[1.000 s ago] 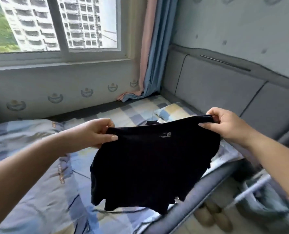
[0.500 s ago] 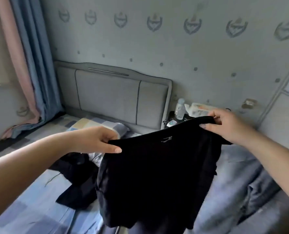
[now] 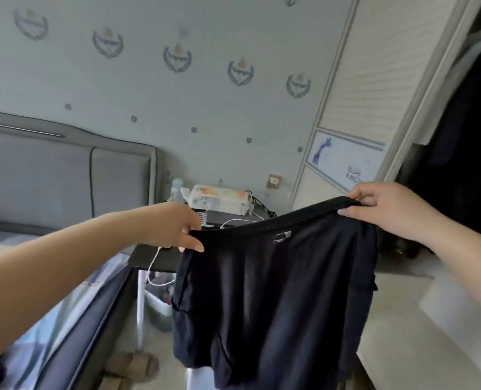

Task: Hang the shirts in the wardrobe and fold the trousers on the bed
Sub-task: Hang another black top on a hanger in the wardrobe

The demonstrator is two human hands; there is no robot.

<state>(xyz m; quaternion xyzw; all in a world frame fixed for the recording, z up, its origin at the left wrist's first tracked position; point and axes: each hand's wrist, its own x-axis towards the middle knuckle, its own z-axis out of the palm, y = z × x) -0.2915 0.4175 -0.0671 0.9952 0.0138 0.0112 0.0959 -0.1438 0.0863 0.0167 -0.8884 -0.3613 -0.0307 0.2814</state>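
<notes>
Currently the black, soft-knit garment (image 3: 273, 282) hangs in the air beside the bed, its top edge stretched between both hands and the rest dangling toward the floor. The left hand (image 3: 174, 225) pinches one corner shut between thumb and fingers, and the right hand (image 3: 385, 209) pinches the other. That edge runs left to right, rising toward the open dark wardrobe (image 3: 464, 142), which lies nearest the right hand.

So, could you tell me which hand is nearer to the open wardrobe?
Right. The right hand holds the black garment just beside the wardrobe opening; the left hand grips the opposite end, by the nightstand.
</notes>
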